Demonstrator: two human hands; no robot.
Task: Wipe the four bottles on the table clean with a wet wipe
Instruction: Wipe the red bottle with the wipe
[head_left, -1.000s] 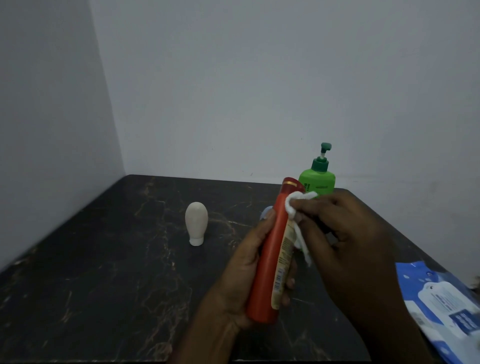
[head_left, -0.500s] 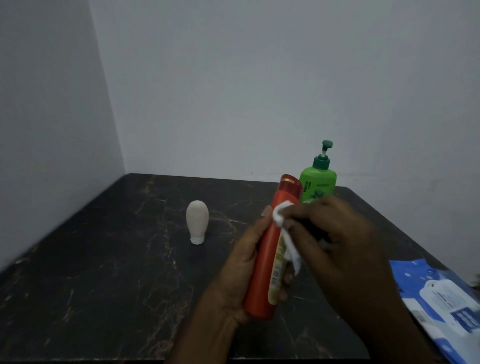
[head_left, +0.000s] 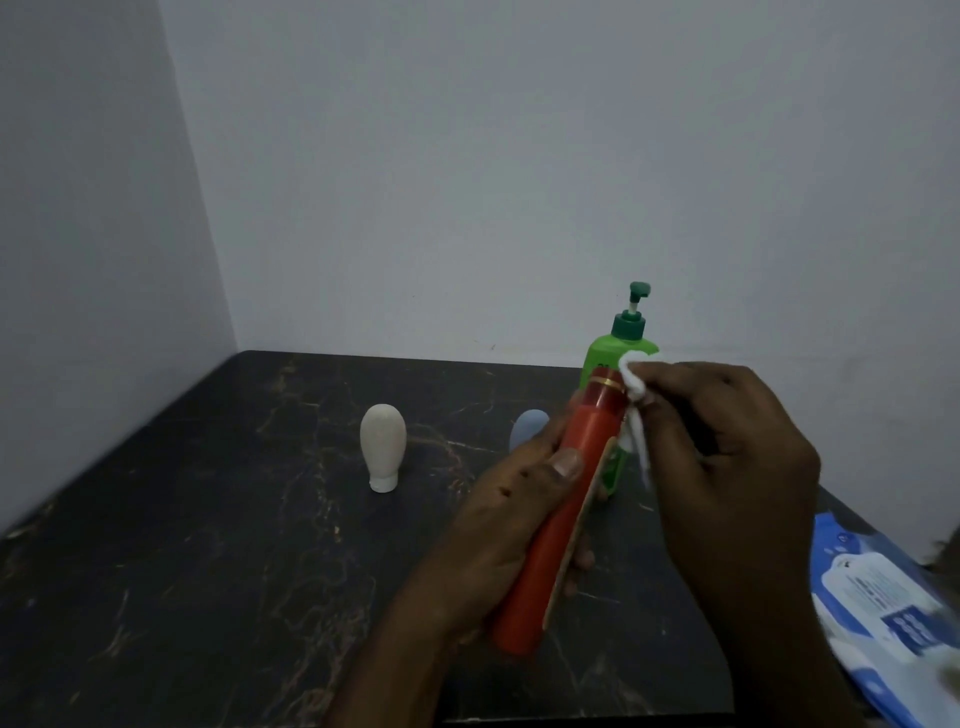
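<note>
To wipe the red bottle (head_left: 561, 519) well, turn it and draw the wet wipe (head_left: 634, 379) along its full length, label included. The left hand (head_left: 498, 525) has its grip wrapped round the lower body, holding the bottle tilted above the worktop (head_left: 208, 519). The right hand (head_left: 727, 467) has its grip pinching the wipe, seemingly pressed to the cap.

1. A dark marbled table (head_left: 208, 571) fills the corner.
2. A white bottle (head_left: 383, 447) stands cap-down mid-table.
3. A blue bottle (head_left: 527, 428), partly hidden, stands to its right.
4. A green pump bottle (head_left: 602, 356) stands near the back.
5. A blue wipes pack (head_left: 878, 597) lies at the right edge.
</note>
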